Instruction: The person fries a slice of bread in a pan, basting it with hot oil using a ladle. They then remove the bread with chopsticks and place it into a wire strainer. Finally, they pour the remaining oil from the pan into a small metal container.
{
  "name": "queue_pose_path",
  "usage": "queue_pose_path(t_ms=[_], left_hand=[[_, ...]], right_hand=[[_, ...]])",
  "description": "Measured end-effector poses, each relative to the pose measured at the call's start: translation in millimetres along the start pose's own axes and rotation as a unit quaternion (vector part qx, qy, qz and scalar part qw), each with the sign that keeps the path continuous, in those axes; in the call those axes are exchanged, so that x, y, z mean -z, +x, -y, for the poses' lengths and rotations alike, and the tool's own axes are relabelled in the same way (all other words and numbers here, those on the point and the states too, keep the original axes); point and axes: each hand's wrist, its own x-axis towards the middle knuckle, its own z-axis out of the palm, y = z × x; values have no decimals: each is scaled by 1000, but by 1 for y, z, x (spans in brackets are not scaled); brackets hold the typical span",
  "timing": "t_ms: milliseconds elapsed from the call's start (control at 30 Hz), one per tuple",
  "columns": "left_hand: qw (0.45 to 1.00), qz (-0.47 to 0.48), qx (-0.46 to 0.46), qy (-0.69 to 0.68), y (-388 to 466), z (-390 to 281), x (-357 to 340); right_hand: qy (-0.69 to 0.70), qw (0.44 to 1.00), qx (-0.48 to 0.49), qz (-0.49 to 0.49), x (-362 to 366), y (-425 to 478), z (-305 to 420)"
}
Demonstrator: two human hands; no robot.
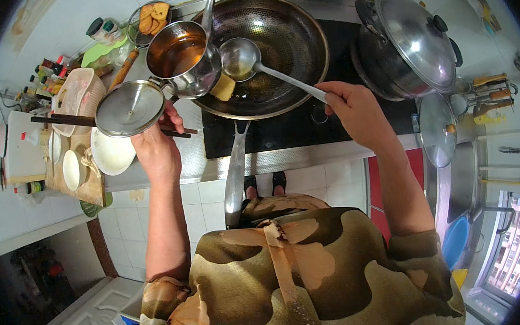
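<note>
My left hand (158,143) is closed around dark wooden chopsticks (64,120), which stick out on both sides of it. Just above that hand is a round metal lid (130,108), joined to a steel pot (195,82) of amber liquid. The lid hides part of my fingers, so I cannot tell whether they also hold the pot. In my right hand (350,110) is the handle of a metal ladle (241,59), its bowl over the wok (286,35) beside the pot. A little liquid shows in the ladle. A yellow piece of food (224,89) lies at the wok's near left side.
A lidded stockpot (410,47) stands right of the wok on the black cooktop (267,138). Browned pieces (154,17) sit in a wire strainer behind the pot. Bowls (74,169) and a cutting board (92,184) lie at left. The wok handle (237,178) projects towards me.
</note>
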Motion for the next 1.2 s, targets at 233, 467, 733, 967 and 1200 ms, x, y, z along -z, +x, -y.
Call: queue_pose_path(t_ms=[233,467,733,967,1200], left_hand=[[1000,25,-8,-13,0,-1,0],[1000,8,11,8,-3,-3,1],[1000,-11,17,-9,-6,2,-1],[999,-2,32,2,-6,2,-9],[999,12,36,-14,-6,-1,-17]], right_hand=[[6,999,31,17,-6,-11,3],[-83,990,72,-85,-2,-10,-8],[-256,935,109,-221,8,-15,-16],[-340,918,61,-194,-6,-23,-25],[-331,908,109,-232,-18,-21,-36]])
